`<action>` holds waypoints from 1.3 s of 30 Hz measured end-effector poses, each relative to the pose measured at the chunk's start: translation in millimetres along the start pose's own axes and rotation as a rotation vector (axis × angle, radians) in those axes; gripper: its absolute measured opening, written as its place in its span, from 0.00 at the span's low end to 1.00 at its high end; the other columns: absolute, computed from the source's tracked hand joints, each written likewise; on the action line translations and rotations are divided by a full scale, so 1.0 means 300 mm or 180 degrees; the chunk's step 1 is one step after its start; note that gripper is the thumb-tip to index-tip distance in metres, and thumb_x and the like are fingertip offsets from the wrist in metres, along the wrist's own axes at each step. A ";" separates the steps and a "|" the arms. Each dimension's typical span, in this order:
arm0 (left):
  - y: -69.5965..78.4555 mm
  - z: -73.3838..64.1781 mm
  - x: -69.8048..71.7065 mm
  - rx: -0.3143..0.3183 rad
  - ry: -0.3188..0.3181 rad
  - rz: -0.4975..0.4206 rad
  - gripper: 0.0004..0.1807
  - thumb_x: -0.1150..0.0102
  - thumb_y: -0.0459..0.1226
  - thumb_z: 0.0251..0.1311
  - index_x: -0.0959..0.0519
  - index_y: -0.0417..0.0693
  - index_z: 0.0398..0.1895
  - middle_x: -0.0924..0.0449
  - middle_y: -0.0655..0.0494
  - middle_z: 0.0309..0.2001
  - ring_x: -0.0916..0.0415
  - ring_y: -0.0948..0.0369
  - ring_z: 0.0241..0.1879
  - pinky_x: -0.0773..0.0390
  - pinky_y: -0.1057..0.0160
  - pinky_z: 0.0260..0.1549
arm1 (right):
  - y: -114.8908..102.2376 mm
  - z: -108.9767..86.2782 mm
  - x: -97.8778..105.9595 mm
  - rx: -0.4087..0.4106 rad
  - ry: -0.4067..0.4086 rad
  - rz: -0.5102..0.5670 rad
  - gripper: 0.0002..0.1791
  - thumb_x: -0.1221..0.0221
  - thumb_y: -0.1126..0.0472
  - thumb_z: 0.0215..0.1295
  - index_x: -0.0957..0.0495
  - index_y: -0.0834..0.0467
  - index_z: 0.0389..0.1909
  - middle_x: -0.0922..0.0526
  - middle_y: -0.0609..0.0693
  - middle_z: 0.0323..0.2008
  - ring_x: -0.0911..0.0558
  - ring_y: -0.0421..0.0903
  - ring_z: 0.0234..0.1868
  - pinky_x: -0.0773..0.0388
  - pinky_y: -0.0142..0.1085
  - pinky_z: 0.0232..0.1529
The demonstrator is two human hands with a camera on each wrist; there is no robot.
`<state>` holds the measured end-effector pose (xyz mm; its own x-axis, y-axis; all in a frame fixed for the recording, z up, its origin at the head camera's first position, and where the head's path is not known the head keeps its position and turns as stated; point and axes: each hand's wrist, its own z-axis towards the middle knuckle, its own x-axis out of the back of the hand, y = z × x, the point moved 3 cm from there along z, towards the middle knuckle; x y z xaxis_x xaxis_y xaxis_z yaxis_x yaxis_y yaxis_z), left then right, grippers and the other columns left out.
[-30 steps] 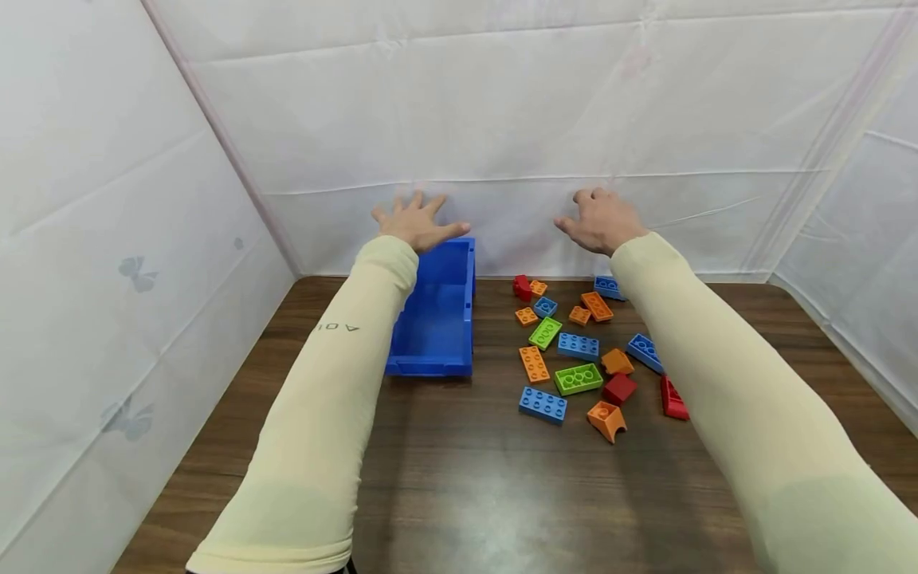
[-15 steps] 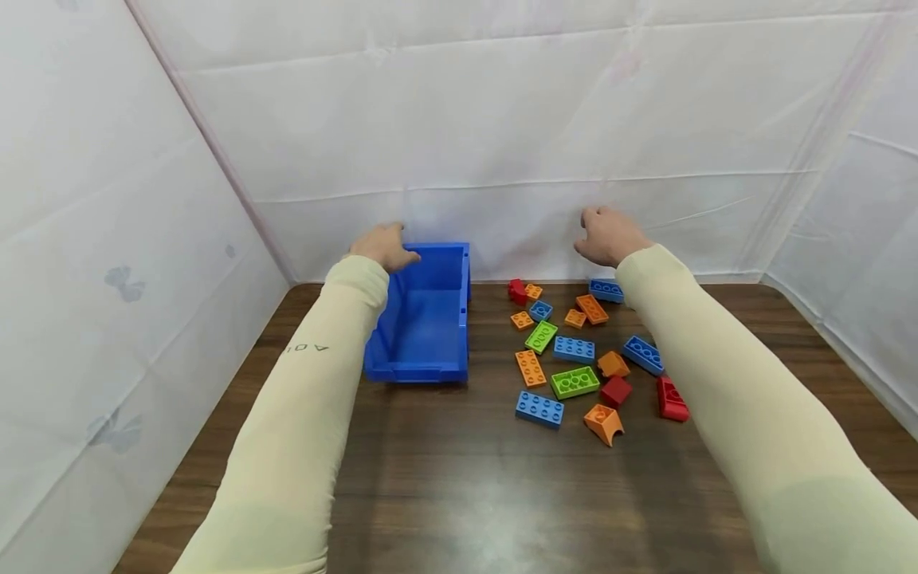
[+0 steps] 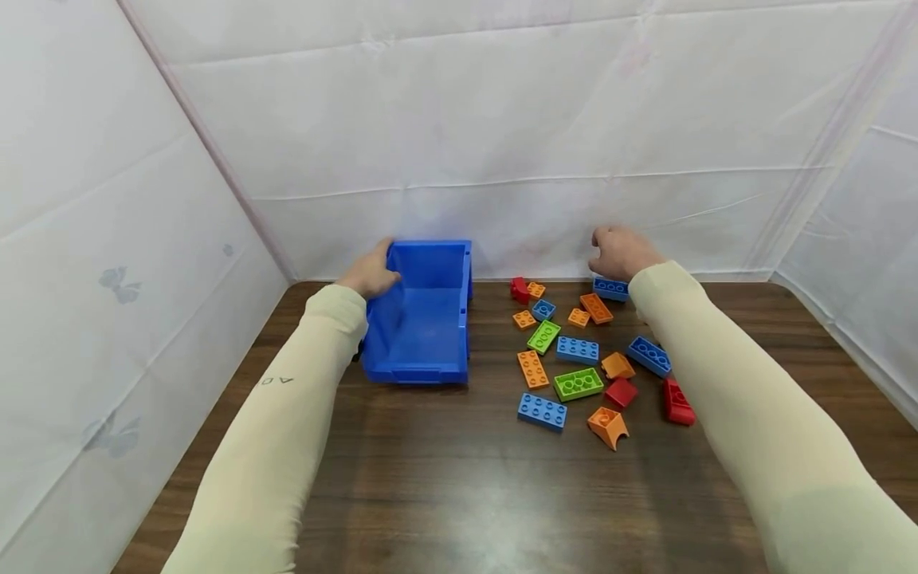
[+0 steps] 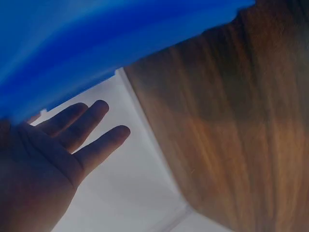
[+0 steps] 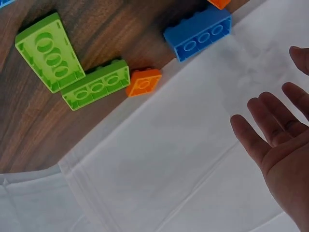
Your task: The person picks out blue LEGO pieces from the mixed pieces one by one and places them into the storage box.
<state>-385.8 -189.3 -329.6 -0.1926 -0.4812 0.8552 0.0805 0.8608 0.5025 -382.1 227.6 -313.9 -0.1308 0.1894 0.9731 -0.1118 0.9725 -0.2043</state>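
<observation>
My left hand (image 3: 369, 273) is at the upper left rim of a blue bin (image 3: 429, 323), with the thumb over the inner side. In the left wrist view, several of its fingers (image 4: 108, 142) stretch out fairly straight beside the blue wall (image 4: 125, 43). My right hand (image 3: 622, 251) hovers near the back edge of the table, holding nothing, fingers loosely bent. Nearest below it lies a blue brick (image 3: 610, 288). The right wrist view shows that hand (image 5: 289, 164) apart from two green bricks (image 5: 50, 53), a blue brick (image 5: 199, 33) and an orange one (image 5: 144, 82).
Toy bricks spread over the dark wooden table (image 3: 459, 478) right of the bin, among them a blue brick (image 3: 542, 411), a green brick (image 3: 578, 383), an orange arched brick (image 3: 608, 426) and a red brick (image 3: 677, 401). White sheeting (image 3: 502, 119) encloses the back and sides.
My left hand has come down and leftward from above the bin's back onto its left rim. My right hand has lowered and shifted slightly right. The bricks lie as before.
</observation>
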 end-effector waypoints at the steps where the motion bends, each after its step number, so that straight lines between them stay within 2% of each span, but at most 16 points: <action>1: -0.007 -0.004 -0.003 -0.0018 0.0015 -0.0072 0.43 0.54 0.34 0.75 0.61 0.41 0.87 0.47 0.29 0.80 0.47 0.34 0.78 0.45 0.38 0.75 | 0.003 0.002 -0.005 0.0015 -0.0016 0.0015 0.26 0.39 0.60 0.75 0.29 0.71 0.67 0.25 0.72 0.63 0.24 0.65 0.58 0.28 0.59 0.66; 7: -0.038 -0.028 -0.026 0.0004 0.0123 -0.0509 0.44 0.56 0.32 0.72 0.60 0.47 0.88 0.49 0.31 0.82 0.51 0.35 0.80 0.49 0.37 0.76 | 0.022 -0.006 -0.050 0.0071 -0.0118 0.0096 0.25 0.38 0.62 0.74 0.28 0.72 0.66 0.23 0.72 0.61 0.23 0.64 0.55 0.27 0.58 0.65; 14: -0.049 -0.068 -0.035 0.0091 0.0306 -0.0570 0.42 0.58 0.36 0.73 0.56 0.54 0.89 0.52 0.38 0.84 0.54 0.37 0.81 0.50 0.34 0.76 | 0.040 -0.024 -0.108 0.0156 -0.0116 0.0111 0.23 0.40 0.66 0.73 0.27 0.73 0.64 0.21 0.72 0.59 0.22 0.65 0.55 0.25 0.59 0.62; 20: -0.064 -0.098 -0.039 0.0104 0.0417 -0.0780 0.43 0.56 0.37 0.73 0.56 0.55 0.89 0.51 0.40 0.84 0.53 0.37 0.81 0.48 0.33 0.75 | 0.060 -0.025 -0.138 0.0217 -0.0198 0.0169 0.23 0.40 0.68 0.72 0.27 0.73 0.65 0.22 0.72 0.59 0.22 0.64 0.52 0.24 0.59 0.60; 26: -0.076 -0.123 -0.046 0.0034 0.0245 -0.0993 0.44 0.54 0.41 0.74 0.60 0.53 0.89 0.52 0.39 0.84 0.51 0.36 0.80 0.46 0.31 0.73 | 0.086 -0.034 -0.163 0.0258 -0.0327 0.0170 0.23 0.40 0.68 0.73 0.27 0.74 0.64 0.22 0.74 0.57 0.22 0.66 0.54 0.24 0.60 0.61; 29: -0.087 -0.153 -0.044 0.0002 0.0033 -0.1160 0.46 0.53 0.40 0.74 0.63 0.54 0.89 0.54 0.39 0.85 0.51 0.35 0.80 0.42 0.30 0.72 | 0.087 -0.036 -0.168 0.0230 -0.0340 0.0196 0.23 0.39 0.67 0.73 0.27 0.74 0.64 0.22 0.73 0.57 0.22 0.67 0.54 0.24 0.61 0.61; 31: -0.097 -0.178 -0.040 -0.0009 -0.0027 -0.1237 0.47 0.52 0.40 0.73 0.64 0.53 0.89 0.55 0.38 0.85 0.51 0.35 0.80 0.41 0.30 0.71 | 0.085 -0.038 -0.167 0.0234 -0.0305 0.0194 0.23 0.39 0.67 0.73 0.27 0.73 0.64 0.22 0.73 0.57 0.22 0.66 0.54 0.25 0.62 0.61; 35: -0.112 -0.231 -0.037 -0.0065 0.0033 -0.1285 0.47 0.51 0.39 0.74 0.64 0.50 0.89 0.53 0.35 0.84 0.51 0.35 0.80 0.42 0.31 0.72 | 0.083 -0.041 -0.162 0.0262 -0.0200 0.0148 0.22 0.39 0.67 0.72 0.26 0.73 0.63 0.21 0.72 0.57 0.22 0.65 0.54 0.25 0.62 0.61; 39: -0.120 -0.267 -0.059 -0.0053 0.0109 -0.1559 0.45 0.51 0.39 0.75 0.59 0.58 0.89 0.49 0.35 0.83 0.46 0.33 0.78 0.39 0.29 0.69 | 0.089 -0.046 -0.169 0.0288 -0.0146 0.0127 0.21 0.38 0.67 0.72 0.25 0.74 0.60 0.21 0.72 0.56 0.22 0.65 0.53 0.25 0.61 0.61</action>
<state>-307.1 -225.2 -352.7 -0.1794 -0.8342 0.5215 0.0041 0.5295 0.8483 -364.9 245.9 -367.3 -0.1817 0.2192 0.9586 -0.1939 0.9477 -0.2535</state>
